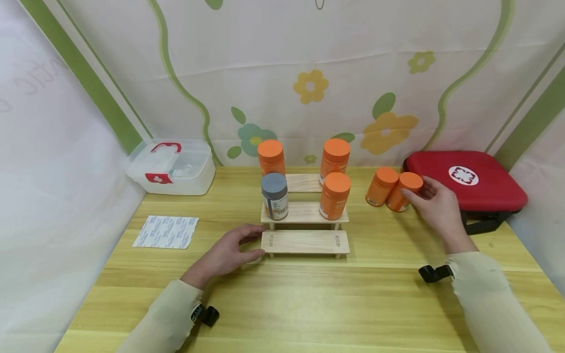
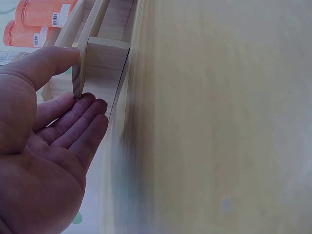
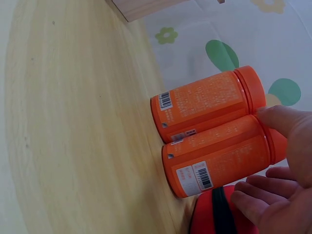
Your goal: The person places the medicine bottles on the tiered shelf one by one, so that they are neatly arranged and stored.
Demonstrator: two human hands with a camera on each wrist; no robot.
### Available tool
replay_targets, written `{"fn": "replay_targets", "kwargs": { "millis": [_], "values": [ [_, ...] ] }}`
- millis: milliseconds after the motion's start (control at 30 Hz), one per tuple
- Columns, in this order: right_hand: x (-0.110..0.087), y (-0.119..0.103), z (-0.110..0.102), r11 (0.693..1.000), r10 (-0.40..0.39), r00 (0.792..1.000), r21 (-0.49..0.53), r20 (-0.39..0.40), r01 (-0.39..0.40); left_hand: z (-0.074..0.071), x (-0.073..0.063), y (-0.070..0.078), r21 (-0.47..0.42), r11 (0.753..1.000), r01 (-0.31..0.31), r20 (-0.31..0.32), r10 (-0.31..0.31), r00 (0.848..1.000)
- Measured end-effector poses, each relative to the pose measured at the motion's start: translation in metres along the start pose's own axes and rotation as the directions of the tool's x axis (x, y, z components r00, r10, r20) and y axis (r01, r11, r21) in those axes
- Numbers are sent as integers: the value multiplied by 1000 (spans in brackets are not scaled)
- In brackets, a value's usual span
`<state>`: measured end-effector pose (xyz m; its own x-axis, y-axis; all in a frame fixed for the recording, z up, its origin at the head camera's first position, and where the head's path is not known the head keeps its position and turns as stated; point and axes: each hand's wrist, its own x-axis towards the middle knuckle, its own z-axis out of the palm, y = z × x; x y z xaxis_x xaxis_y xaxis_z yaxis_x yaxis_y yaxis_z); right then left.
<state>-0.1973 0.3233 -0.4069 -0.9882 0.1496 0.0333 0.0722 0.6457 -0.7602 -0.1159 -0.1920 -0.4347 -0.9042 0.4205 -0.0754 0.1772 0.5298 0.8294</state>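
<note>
In the head view my left hand (image 1: pixel 234 250) holds the left end of the lowest step of a wooden tiered rack (image 1: pixel 304 241), thumb at the front corner and index finger at the back. My right hand (image 1: pixel 437 206) grips an orange bottle (image 1: pixel 399 198) near its lid, with the thumb on one side; the index finger is partly hidden in the right wrist view. A second orange bottle (image 1: pixel 380 189) stands upright touching it. On the rack's upper tiers stand several bottles: orange ones (image 1: pixel 333 201) and a grey-lidded bottle (image 1: pixel 275 196).
A clear first-aid box (image 1: pixel 190 171) with a red handle sits at the back left. A white printed blister sheet (image 1: pixel 166 232) lies before it. Behind my right hand is a red first-aid case (image 1: pixel 485 184) with a black handle. A patterned fabric wall (image 1: pixel 273 73) closes the back.
</note>
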Motion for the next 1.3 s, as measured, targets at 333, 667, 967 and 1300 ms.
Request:
{"fn": "replay_targets", "kwargs": {
  "millis": [333, 667, 967, 1300],
  "values": [
    [4, 4, 4, 1000, 12, 1000, -25, 0, -12, 0, 1, 2, -8, 1000, 16, 2, -16, 1000],
    [-4, 5, 1, 996, -9, 999, -85, -41, 5, -1, 0, -1, 1, 1000, -9, 3, 9, 1000],
    [-25, -4, -7, 995, -24, 998, -98, -53, 19, -1, 0, 2, 9, 1000, 14, 1, -14, 1000],
    [-53, -16, -9, 990, -107, 991, -98, -85, 98, -1, 0, 1, 2, 1000, 3, 6, -3, 1000]
  ]
}}
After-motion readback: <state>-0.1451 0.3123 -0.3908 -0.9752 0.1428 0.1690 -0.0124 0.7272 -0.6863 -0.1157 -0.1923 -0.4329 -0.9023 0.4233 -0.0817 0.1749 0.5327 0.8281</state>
